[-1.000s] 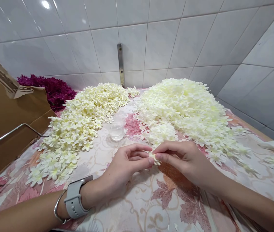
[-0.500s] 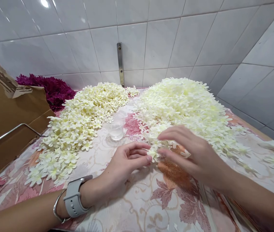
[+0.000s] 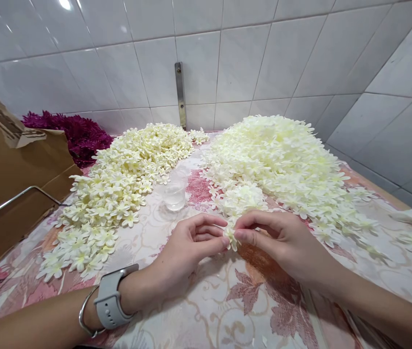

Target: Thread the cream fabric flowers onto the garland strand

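Between my two hands is a small pale artificial flower (image 3: 231, 235), white with a yellowish centre. My left hand (image 3: 191, 242), with a grey watch at the wrist, pinches its left side between thumb and fingers. On the other side my right hand (image 3: 282, 240) has thumb and forefinger closed on the petals. Just beyond the fingertips lies a small heap of white flowers (image 3: 244, 196). It adjoins a large pile of white flowers (image 3: 278, 150) at the back right. How the petals are layered within the pinch is too small to tell.
A long mound of creamier flowers (image 3: 118, 179) runs along the left. A small clear cup (image 3: 174, 198) stands in the middle. Farther left are a cardboard box (image 3: 17, 179) and purple flowers (image 3: 75, 133). A tiled wall (image 3: 249, 63) closes the back; a floral tablecloth (image 3: 191, 310) covers the table.
My right hand has lowered toward my left, and its open fingers have closed on the flower. The left hand stays nearly still, keeping its pinch.
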Tool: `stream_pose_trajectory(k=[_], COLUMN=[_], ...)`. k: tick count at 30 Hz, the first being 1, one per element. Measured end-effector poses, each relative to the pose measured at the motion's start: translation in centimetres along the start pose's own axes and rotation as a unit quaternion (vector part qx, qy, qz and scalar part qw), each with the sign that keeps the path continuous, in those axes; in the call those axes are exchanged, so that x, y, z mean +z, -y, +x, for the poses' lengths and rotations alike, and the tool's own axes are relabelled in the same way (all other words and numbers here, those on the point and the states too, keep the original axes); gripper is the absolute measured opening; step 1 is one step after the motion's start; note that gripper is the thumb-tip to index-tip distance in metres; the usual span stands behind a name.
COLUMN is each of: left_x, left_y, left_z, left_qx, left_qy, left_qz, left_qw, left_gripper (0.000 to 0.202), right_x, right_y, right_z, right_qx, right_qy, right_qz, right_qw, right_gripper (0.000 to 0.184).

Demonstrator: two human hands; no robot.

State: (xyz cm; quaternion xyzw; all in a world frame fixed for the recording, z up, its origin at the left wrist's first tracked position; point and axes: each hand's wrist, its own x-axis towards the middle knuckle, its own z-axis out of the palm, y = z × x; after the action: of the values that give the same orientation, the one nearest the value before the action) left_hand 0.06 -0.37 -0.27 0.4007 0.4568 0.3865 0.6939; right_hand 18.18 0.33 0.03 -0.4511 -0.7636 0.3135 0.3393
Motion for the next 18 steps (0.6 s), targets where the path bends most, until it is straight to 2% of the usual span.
stream_pose_trajectory(k=[2,4,5,7,9,10,13,18], left_x=[0.0,0.0,0.0,0.0,0.0,0.0,-0.1,-0.1], left_y=[0.0,0.0,0.0,-0.1,-0.1,-0.1,0.0,-0.1], left_z=[0.0,0.1,0.1,0.1,0.1,0.0,0.0,0.0], left_qx=[-0.006,-0.012,-0.014,-0.014,-0.01,-0.008,0.0,-0.003], left_qy=[-0.003,-0.002,0.002,0.011,0.016,0.017,0.016,0.017], left_qz=[-0.013,-0.028,-0.033,-0.028,-0.016,-0.011,-0.007,-0.014], left_qw=[1.0,1.0,0.999,0.999,1.0,1.0,1.0,1.0], left_gripper=[0.02,0.021,0.02,0.019,0.019,0.019,0.02,0.02], right_x=[-0.5,-0.9,-1.0,-0.9,-0.4,-0.2,0.4,0.1], right_y=[-0.2,-0.3,-0.3,-0.3,-0.3,-0.3,-0.2,0.3], right_z=[0.2,0.4,0.4,0.4,0.1,0.0,-0.3,-0.4], right_qx=[-0.046,-0.127,-0.163,-0.201,-0.188,-0.175,-0.126,-0.075], right_qy=[-0.083,-0.175,-0.187,-0.133,-0.05,-0.028,-0.01,-0.018], right_qz=[-0.077,-0.171,-0.202,-0.212,-0.173,-0.151,-0.093,-0.065], right_qw=[0.992,0.961,0.947,0.947,0.965,0.972,0.988,0.995], right_gripper=[0.013,0.009,0.01,0.009,0.003,0.008,0.016,0.016])
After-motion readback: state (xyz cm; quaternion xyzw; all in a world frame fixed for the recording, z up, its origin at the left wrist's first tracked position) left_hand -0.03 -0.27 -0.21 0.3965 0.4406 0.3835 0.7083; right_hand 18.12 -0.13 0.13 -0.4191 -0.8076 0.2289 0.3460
